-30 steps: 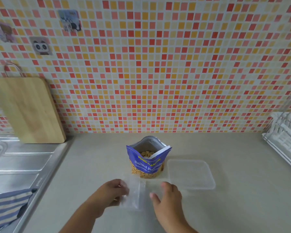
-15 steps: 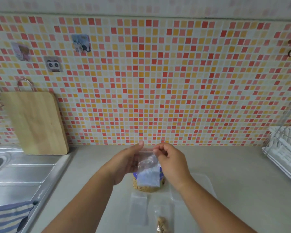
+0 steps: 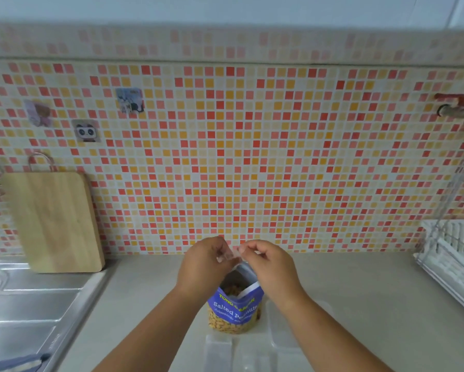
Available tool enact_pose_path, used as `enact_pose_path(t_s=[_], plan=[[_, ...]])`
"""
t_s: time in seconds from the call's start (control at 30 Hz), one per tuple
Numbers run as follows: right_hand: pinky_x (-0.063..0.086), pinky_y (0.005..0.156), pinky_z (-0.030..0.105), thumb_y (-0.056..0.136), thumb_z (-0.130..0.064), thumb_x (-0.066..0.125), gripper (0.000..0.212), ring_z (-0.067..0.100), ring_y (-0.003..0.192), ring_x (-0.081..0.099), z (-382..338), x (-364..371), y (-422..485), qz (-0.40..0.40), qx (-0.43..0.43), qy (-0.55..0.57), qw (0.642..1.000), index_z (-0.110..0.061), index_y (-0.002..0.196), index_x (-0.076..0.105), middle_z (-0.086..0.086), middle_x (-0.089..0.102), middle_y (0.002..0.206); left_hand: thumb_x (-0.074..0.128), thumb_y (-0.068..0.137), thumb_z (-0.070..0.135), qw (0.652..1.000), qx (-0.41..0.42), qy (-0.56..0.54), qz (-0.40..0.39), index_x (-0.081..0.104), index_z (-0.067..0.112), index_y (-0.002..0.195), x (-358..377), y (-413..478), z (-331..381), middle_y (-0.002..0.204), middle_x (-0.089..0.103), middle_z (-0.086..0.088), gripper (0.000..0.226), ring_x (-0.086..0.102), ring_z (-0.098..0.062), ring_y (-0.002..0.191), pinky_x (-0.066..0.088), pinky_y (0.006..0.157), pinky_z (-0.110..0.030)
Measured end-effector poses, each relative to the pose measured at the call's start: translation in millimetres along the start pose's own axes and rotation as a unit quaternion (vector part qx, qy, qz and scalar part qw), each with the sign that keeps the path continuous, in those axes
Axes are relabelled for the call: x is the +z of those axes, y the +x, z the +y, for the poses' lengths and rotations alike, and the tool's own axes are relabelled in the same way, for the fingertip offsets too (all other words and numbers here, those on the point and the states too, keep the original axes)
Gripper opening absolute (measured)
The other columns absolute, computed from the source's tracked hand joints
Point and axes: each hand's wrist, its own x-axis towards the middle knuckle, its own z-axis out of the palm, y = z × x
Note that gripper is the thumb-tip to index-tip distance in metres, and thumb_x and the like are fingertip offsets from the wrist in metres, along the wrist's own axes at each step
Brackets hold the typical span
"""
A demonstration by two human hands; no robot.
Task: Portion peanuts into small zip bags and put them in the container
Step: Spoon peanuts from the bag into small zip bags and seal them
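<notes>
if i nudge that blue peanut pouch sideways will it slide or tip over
The peanut pouch stands upright and open, with nuts showing low through its clear base, so it would probably slide. Its soft walls would likely buckle. A push near the open top might tip it and spill nuts.

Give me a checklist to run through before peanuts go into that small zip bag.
1. Small zip bag held by both hands: ok, left hand and right hand each pinch its top edge.
2. Bag mouth pulled open: cannot tell, the clear plastic is blurred between the fingers.
3. Peanut pouch open and upright: ok, peanuts show inside the top.
4. Zip bag over the pouch: ok, held just above its mouth.
5. Container within reach: ok, it sits on the counter beside the pouch, to its right.
6. A hand free to scoop: not ok, both are busy with the bag.
</notes>
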Motion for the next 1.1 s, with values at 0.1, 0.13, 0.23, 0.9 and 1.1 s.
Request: enact_pose_path(t_s=[0.1, 0.13, 0.23, 0.9, 1.1], plan=[[0.039, 0.060, 0.012, 0.088, -0.031, 0.060, 0.019, 0.002, 0.070, 0.057, -1.1, 1.0, 2.9, -0.016, 0.045, -0.024, 0.999, -0.028, 0.071, 0.064, -0.014, 0.062, 0.069, 0.070, 0.078, 0.029, 0.988, 0.078, 0.132, 0.019, 0.053, 0.028, 0.070, 4.1, -3.1, -3.6, 0.073, 0.058, 0.012, 0.019, 0.052, -0.011, 0.073, 0.046, 0.060, -0.025], [0.039, 0.058, 0.015, 0.088, -0.030, 0.060, 0.021, 0.005, 0.064, 0.054, -1.2, 0.0, 3.8, -0.016, 0.058, -0.024, 0.998, -0.026, 0.067, 0.063, -0.011, 0.059, 0.064, 0.071, 0.078, 0.027, 0.981, 0.104, 0.161, 0.029, 0.056, 0.025, 0.074, 4.3, -3.8, -4.5, 0.075, 0.060, 0.011, 0.015, 0.051, -0.012, 0.072, 0.043, 0.056, -0.024], [0.042, 0.057, 0.019, 0.086, -0.021, 0.060, 0.021, 0.011, 0.062, 0.054, -3.9, -2.1, 5.5, -0.041, 0.095, -0.030, 0.994, -0.024, 0.066, 0.064, -0.005, 0.059, 0.062, 0.081, 0.063, 0.020, 0.964, 0.160, 0.207, 0.048, 0.060, 0.021, 0.072, 4.3, -4.1, -8.6, 0.068, 0.063, 0.007, 0.023, 0.053, -0.014, 0.060, 0.024, 0.048, -0.011], [0.045, 0.076, 0.020, 0.093, -0.016, 0.048, 0.027, 0.012, 0.096, 0.057, 6.9, -8.9, 22.2, -0.080, -0.016, -0.212, 0.974, -0.030, 0.089, 0.071, -0.009, 0.065, 0.104, 0.072, 0.074, 0.045, 0.992, 0.008, 0.050, -0.116, 0.061, 0.030, 0.119, -15.4, -0.2, -27.8, 0.109, 0.064, 0.015, 0.048, 0.058, -0.007, 0.095, 0.046, 0.081, -0.021], [0.042, 0.095, 0.034, 0.094, -0.023, 0.051, 0.038, 0.025, 0.119, 0.045, 24.0, 12.5, 24.4, -0.216, 0.011, -0.571, 0.792, -0.013, 0.130, 0.053, 0.007, 0.050, 0.127, 0.069, 0.077, 0.045, 0.990, -0.050, 0.048, -0.125, 0.063, 0.025, 0.112, -10.4, -0.9, -39.3, 0.096, 0.066, 0.011, 0.041, 0.059, -0.003, 0.080, 0.052, 0.073, -0.022]])
